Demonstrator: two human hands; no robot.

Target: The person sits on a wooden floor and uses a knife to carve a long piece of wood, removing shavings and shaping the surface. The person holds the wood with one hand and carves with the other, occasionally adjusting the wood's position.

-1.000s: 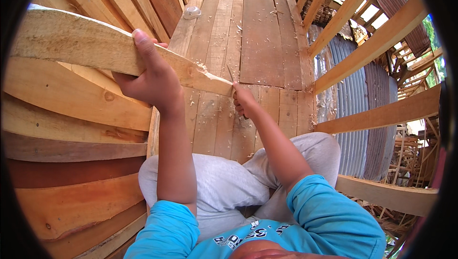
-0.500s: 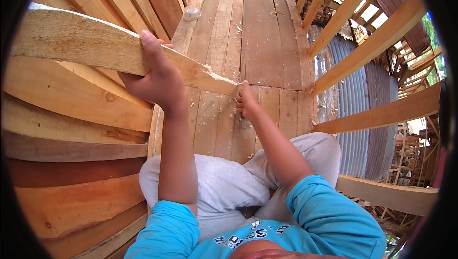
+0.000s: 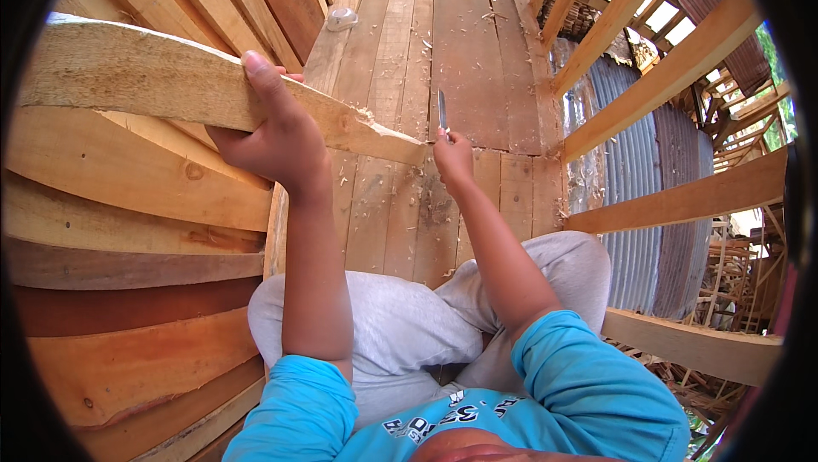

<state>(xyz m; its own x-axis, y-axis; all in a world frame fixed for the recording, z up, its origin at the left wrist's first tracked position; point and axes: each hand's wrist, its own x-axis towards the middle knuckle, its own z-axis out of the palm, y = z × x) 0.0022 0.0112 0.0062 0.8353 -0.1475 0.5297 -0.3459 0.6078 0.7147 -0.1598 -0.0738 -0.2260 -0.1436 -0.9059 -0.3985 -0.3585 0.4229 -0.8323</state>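
A long wooden plank (image 3: 145, 74) slants from the far left down toward the middle, tapering to a thin end with a rough, splintered upper edge. My left hand (image 3: 281, 126) is closed around it, thumb over the top edge and fingers behind. Just right of the plank's narrow tip, my right hand (image 3: 452, 155) grips a knife (image 3: 442, 110). The narrow blade points away from me, and the handle is mostly hidden in my fist. Any contact between the knife and the plank cannot be made out.
Pale shavings lie scattered over the plank floor (image 3: 481, 62). A small white roundish object (image 3: 342, 19) sits near the left wall of overlapping boards (image 3: 136, 172). Upright wooden slats (image 3: 673, 215) line the right side, with corrugated metal sheets (image 3: 630, 181) beyond them.
My right hand has shifted slightly right, off the plank's tip, and the knife blade now shows plainly. My left hand and the plank have moved very little.
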